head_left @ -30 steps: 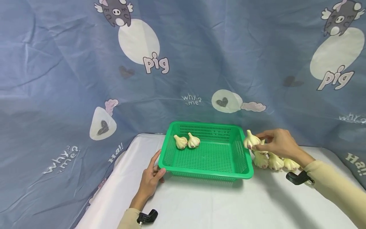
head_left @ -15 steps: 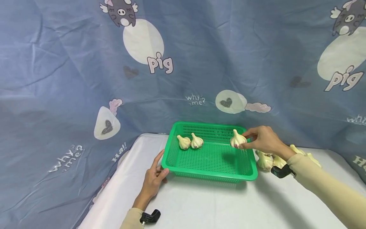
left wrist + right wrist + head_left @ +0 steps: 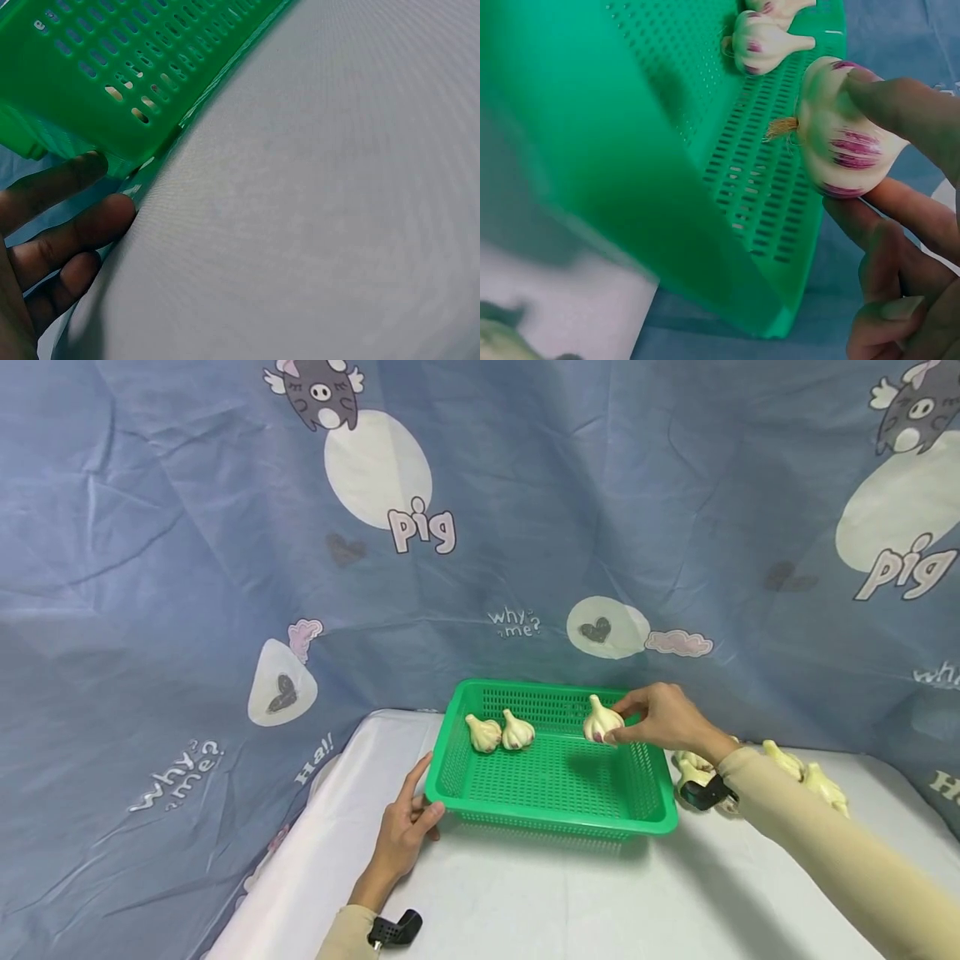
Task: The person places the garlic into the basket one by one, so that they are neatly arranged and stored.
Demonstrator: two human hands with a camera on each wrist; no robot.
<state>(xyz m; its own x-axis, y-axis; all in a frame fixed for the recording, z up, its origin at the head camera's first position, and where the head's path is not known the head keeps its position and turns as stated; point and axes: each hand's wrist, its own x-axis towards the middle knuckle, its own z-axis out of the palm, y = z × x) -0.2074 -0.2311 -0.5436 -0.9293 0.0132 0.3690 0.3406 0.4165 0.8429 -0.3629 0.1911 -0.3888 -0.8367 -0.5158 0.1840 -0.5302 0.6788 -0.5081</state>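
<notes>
A garlic bulb [image 3: 602, 721] with purple streaks and a short root tuft is pinched between the thumb and fingers of my right hand [image 3: 663, 724]. It hangs above the right part of a green plastic basket [image 3: 551, 819], stem upward. In the right wrist view the same garlic bulb [image 3: 847, 139] is seen close, beside the basket wall. Two garlic bulbs [image 3: 517, 732] lie side by side at the basket's left inside. My left hand [image 3: 401, 835] holds the basket's front left corner, thumb near the rim; in the left wrist view its fingers [image 3: 71, 236] touch the basket's underside.
Several more garlic bulbs [image 3: 825, 787] lie on the white tablecloth [image 3: 540, 902] right of the basket, partly hidden by the right forearm. A blue printed cloth [image 3: 480, 527] hangs behind the table.
My right hand has carried the garlic bulb leftward from outside the basket's right rim to over its inside. The left hand stays at the basket's corner. The head view has shifted slightly.
</notes>
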